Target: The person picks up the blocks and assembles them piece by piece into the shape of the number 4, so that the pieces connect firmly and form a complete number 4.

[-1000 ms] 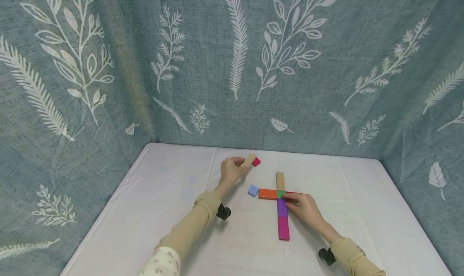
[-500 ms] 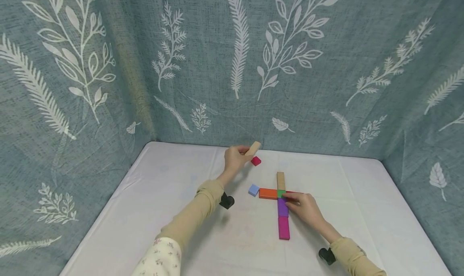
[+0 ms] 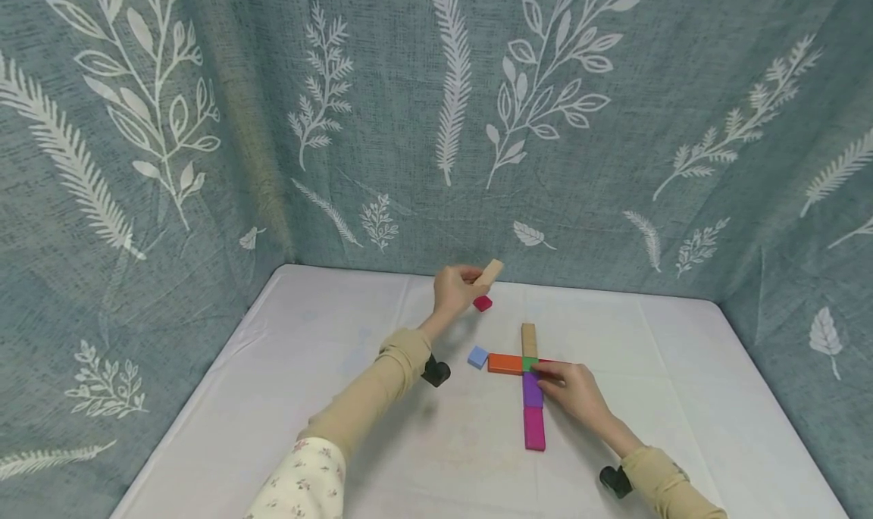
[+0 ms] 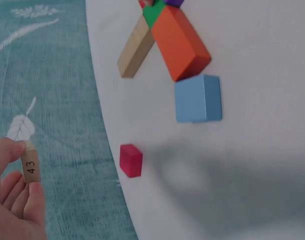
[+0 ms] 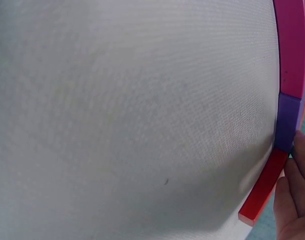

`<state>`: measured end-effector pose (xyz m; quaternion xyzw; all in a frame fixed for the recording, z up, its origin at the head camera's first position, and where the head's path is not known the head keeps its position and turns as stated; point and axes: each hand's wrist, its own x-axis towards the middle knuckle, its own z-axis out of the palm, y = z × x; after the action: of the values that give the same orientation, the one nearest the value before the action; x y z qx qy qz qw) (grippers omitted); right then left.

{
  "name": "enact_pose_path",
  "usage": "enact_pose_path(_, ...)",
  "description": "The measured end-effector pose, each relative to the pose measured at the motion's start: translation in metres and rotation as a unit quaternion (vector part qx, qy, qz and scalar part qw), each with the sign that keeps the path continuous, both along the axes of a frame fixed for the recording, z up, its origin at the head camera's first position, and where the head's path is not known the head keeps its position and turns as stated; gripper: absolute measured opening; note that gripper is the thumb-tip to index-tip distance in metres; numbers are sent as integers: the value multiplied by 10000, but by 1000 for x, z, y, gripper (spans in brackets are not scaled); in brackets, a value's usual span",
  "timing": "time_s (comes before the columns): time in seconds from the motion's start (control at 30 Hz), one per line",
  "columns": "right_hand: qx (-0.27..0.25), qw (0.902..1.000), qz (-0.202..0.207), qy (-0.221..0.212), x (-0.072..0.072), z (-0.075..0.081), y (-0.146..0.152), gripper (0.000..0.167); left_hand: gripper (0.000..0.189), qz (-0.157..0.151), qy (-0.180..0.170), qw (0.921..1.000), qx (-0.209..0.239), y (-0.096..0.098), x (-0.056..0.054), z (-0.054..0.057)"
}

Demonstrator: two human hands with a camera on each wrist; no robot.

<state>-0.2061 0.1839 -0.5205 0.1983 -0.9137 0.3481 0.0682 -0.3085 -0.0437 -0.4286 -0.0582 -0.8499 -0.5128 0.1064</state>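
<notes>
My left hand (image 3: 453, 288) pinches a plain wooden block (image 3: 489, 272) above the back edge of the table; its end, marked 43, shows in the left wrist view. Below it lies a small crimson block (image 3: 483, 303). My right hand (image 3: 580, 394) rests with its fingertips at the centre of a cross of blocks, touching around the green block (image 3: 527, 364) and the purple block (image 3: 532, 390). The red block (image 5: 265, 185) is partly hidden by this hand in the head view. Another wooden block (image 3: 528, 339), an orange block (image 3: 505, 364) and a magenta block (image 3: 535, 429) form the other arms.
A light blue block (image 3: 477, 357) sits beside the orange block's left end. White cloth covers the table (image 3: 327, 337), and a teal leaf-patterned curtain (image 3: 382, 125) stands behind it and at both sides. A dark wrist camera (image 3: 616, 481) hangs below the right sleeve.
The left hand has lifted the wooden block away from beside the crimson block and carried it up and to the right. The right hand and the cross of blocks have stayed put.
</notes>
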Motion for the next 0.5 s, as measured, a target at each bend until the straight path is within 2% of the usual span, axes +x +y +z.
enact_pose_path(0.17, 4, 10000, 17, 27, 0, 0, 0, 30, 28, -110, -67, 9999, 72, 7, 4, -5)
enact_pose_path(0.5, 6, 10000, -34, -61, -1, 0, 0, 30, 28, -59, -290, 9996, -2, 21, 10, -12)
